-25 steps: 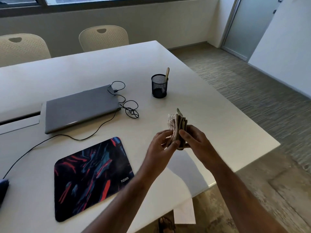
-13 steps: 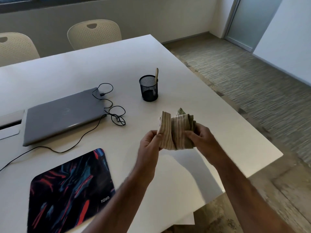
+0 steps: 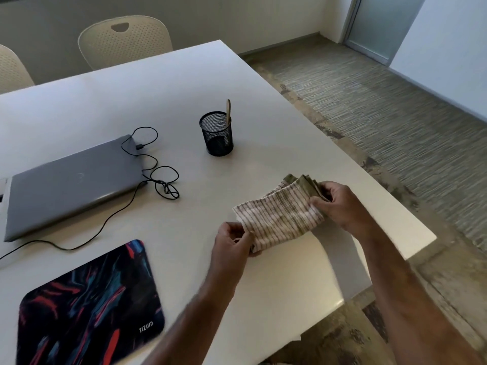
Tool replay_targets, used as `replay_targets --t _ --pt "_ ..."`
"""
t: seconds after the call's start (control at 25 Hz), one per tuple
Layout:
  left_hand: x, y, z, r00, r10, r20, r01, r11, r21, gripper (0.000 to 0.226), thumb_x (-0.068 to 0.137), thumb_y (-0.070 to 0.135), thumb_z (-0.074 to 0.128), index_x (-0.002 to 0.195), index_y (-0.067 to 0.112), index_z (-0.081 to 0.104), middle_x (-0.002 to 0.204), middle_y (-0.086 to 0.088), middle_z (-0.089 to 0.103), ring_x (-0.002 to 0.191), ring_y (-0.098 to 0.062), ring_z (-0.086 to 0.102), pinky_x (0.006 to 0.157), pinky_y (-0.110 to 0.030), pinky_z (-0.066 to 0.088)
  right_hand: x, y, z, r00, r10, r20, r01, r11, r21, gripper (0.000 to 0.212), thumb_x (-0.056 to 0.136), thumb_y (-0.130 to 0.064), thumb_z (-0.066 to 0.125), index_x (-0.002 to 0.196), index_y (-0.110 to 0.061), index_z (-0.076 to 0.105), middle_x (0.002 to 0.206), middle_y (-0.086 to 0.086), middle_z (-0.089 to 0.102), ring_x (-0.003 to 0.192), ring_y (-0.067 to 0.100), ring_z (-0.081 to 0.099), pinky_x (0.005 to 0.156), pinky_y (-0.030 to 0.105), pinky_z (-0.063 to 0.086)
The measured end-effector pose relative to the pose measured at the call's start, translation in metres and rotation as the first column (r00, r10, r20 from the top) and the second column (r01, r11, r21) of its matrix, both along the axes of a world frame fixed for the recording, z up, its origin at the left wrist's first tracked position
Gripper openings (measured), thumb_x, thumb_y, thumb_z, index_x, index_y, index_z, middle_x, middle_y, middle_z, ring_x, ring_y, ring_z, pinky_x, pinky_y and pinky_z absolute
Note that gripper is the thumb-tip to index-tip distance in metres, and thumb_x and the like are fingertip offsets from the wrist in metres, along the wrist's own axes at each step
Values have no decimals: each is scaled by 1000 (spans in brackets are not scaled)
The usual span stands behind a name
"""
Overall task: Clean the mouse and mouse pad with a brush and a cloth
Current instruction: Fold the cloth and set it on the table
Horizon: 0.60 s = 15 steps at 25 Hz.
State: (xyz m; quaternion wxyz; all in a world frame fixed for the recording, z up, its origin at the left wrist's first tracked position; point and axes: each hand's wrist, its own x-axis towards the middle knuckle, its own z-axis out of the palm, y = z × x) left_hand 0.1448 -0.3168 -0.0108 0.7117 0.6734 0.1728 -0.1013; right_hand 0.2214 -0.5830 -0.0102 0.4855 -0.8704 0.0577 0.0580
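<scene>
Head view: the left hand point(image 3: 232, 241) and right hand point(image 3: 340, 206) each pinch an end of the striped cloth point(image 3: 279, 214), opening it above the table point(image 3: 263, 114). The mouse pad point(image 3: 89, 304) lies at lower left; no mouse is visible. Wiping the pad likely follows.

Likely an office meeting room, white conference table point(image 3: 184, 83), perforated chairs point(image 3: 123, 40), closed laptop point(image 3: 71, 185)

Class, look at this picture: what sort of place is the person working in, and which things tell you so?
Probably an office meeting room: a large white table with matching perforated chairs along its far side, a closed grey laptop, and a mesh pen holder.
</scene>
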Motion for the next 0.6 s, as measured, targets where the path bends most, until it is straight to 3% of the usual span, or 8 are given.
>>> replay_targets --t 0.08,0.16,0.2,0.28,0.36,0.48,0.6 --pt "-6 0 -5 979 -56 195 -15 939 343 31 95 21 69 119 18 50 123 -6 58 104 -19 65 82 -37 62 -3 5 0 993 15 119 22 953 -303 52 90 -24 80 136 -14 60 124 7 68 110 25 68 97 47 57" --pt "-9 1 -2 879 -221 422 -107 773 626 42 96 30 65 132 19 45 134 2 47 123 -15 49 100 -32 50 -6 15 2 934 96 344 93 866 -492 60 87 -28 82 139 -13 56 133 8 61 120 28 60 101 48 48" --pt "-6 1 -2 825 -328 460 -127 686 717 47 97 33 60 138 17 45 142 2 44 134 -15 41 110 -33 41 -7 21 4 900 157 408 88 849 -521 57 89 -31 78 139 -14 57 136 7 60 125 27 59 103 46 44" --pt "4 -2 -3 767 -534 355 -44 508 860 59 103 40 45 155 14 36 165 -2 28 156 -17 14 126 -35 16 -5 33 5 897 272 348 -50 845 -532 54 99 -40 63 145 -14 54 148 5 57 139 24 52 113 39 34" --pt "12 -6 -6 753 -641 147 102 335 937 67 108 49 29 164 16 12 172 0 -2 156 -11 -17 127 -34 -8 -3 44 -3 930 339 142 -213 812 -543 65 107 -47 47 161 -12 36 167 5 37 158 20 27 126 33 12" --pt "15 -7 -18 758 -649 -56 241 199 950 72 106 57 14 162 19 -9 169 1 -21 152 -13 -31 127 -41 -13 -4 50 -21 925 378 -31 -307 698 -647 82 104 -64 23 168 -16 2 176 0 1 162 13 -9 129 30 -14" --pt "14 -7 -27 761 -637 -124 236 94 967 73 105 59 8 161 18 -16 167 0 -28 151 -16 -34 126 -48 -12 -2 51 -32 920 392 -21 -277 610 -742 90 96 -71 4 166 -15 -7 175 2 -8 160 16 -17 128 35 -17"
